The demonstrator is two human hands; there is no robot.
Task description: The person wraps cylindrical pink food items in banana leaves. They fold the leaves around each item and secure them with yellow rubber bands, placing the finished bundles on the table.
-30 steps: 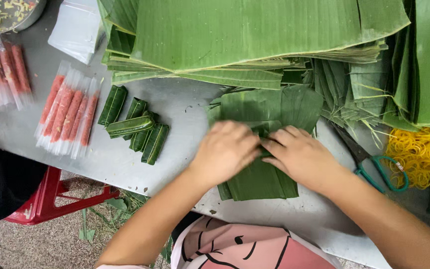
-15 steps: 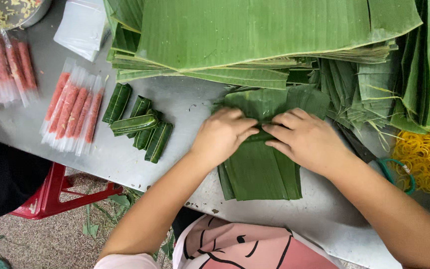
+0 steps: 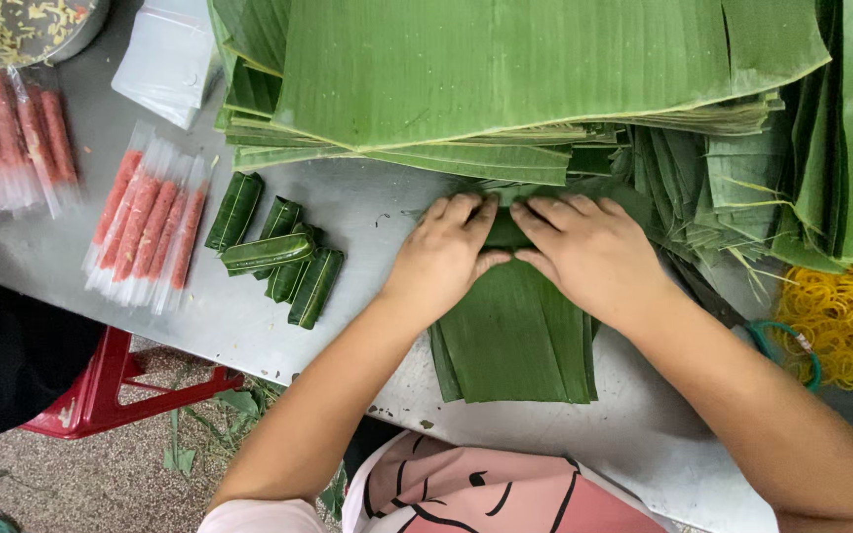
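head view: banana leaf stack (image 3: 545, 69) lies beyond both hands. since a second ago, left hand (image 3: 443, 259) and right hand (image 3: 594, 255) slid farther up the leaf strips (image 3: 515, 341), fingers curled, pressing a tighter roll. finished leaf rolls (image 3: 278, 259) sit left.

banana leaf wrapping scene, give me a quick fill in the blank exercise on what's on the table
1. Both hands, left hand and right hand, press on a strip of ____ leaf.
2. The small wrapped leaf rolls lie to the ____ of the left hand.
3. The pile of rubber bands by the right arm is ____ in colour.
4. The stool under the table edge is ____.

Missing words: banana; left; yellow; red
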